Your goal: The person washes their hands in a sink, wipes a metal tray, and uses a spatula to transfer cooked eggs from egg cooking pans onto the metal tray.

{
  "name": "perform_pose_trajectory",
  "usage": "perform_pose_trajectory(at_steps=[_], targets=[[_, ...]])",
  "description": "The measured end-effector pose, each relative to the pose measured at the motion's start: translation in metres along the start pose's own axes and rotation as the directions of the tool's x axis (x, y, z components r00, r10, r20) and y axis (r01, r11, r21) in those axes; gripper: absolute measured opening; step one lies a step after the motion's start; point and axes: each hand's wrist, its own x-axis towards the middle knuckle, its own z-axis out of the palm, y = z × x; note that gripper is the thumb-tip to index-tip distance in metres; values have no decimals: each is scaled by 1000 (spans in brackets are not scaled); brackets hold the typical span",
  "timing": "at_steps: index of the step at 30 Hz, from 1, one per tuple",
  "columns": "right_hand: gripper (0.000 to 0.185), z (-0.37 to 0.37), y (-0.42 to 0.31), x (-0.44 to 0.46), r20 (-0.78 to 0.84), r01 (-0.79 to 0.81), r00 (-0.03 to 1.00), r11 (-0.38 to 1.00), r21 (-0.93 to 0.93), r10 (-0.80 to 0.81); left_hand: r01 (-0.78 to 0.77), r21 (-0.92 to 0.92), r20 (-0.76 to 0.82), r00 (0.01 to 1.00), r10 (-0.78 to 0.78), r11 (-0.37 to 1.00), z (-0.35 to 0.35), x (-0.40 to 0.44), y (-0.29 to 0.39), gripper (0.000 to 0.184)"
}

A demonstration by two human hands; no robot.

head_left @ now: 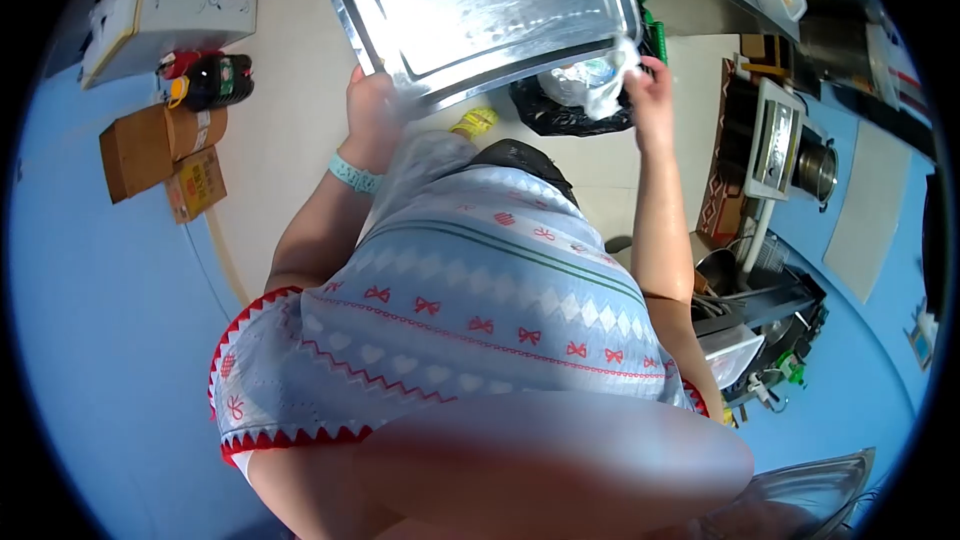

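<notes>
A large shiny metal tray [480, 5] is held up in front of me, tilted, at the top of the view. My left hand [373, 112] grips its near left corner and also has clear plastic by it, hanging down beside my clothing. At the tray's right corner, my right hand [650, 100] has its fingers closed on a crumpled white cloth or tissue [608, 90]. Below the tray's right side, a black bag [545, 115] with white crumpled material stands on the floor.
Cardboard boxes [140, 150] and a dark bottle [222, 80] stand at the left, near a white cabinet [185, 0]. On the right are a white appliance [775, 140], a metal pot [817, 170] and a dark rack [765, 310] with kitchenware.
</notes>
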Motion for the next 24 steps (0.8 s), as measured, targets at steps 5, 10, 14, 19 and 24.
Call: perform_pose_trajectory(at_steps=[5,10,14,19,24], targets=[[19,-29,13,17,-348,318,896,945,70,-276,-86,-22,97,991,88,996,-7,13,-1,54],[71,-47,157,80,-173,-352,935,876,-330,311,-89,-5,134,987,89,996,-19,22,-6,51],[59,-38,119,104,-62,-230,958,880,416,280,-66,-3,42,997,66,998,10,5,10,49],[33,-49,96,137,-48,-99,979,673,733,196,-133,26,60,990,132,991,-17,11,5,50],[31,-38,46,141,-53,-60,991,759,648,124,-141,13,-10,990,141,990,-41,16,5,54]])
